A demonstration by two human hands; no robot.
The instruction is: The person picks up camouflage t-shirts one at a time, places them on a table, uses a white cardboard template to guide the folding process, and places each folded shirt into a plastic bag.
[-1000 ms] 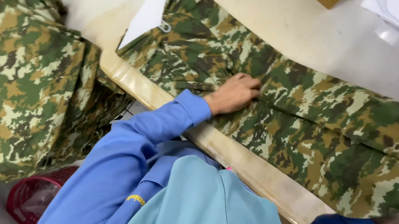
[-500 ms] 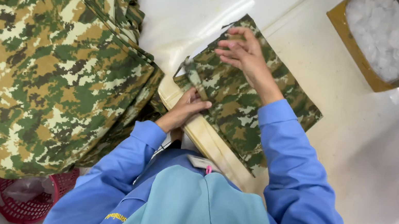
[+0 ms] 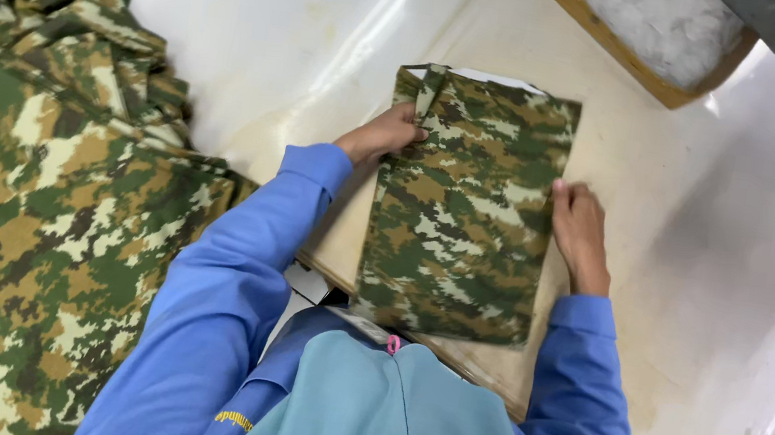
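One folded camouflage garment (image 3: pixel 465 208) lies on one table (image 3: pixel 284 21); one camouflage pile (image 3: pixel 22 227) left, one tray of white stuffing (image 3: pixel 657 28) far right, two hands.

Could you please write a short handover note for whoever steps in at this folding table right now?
Left hand: flat on the left edge of the folded camouflage garment, near its top; it grips nothing.
Right hand: fingers rest on the garment's right edge, also open.
The garment lies as a neat rectangle on the white table, close to the near edge.
Done: this piece looks folded, sides squared.
Left: a big pile of camouflage garments lies at the left. A cardboard box of white stuff stands at the far side.
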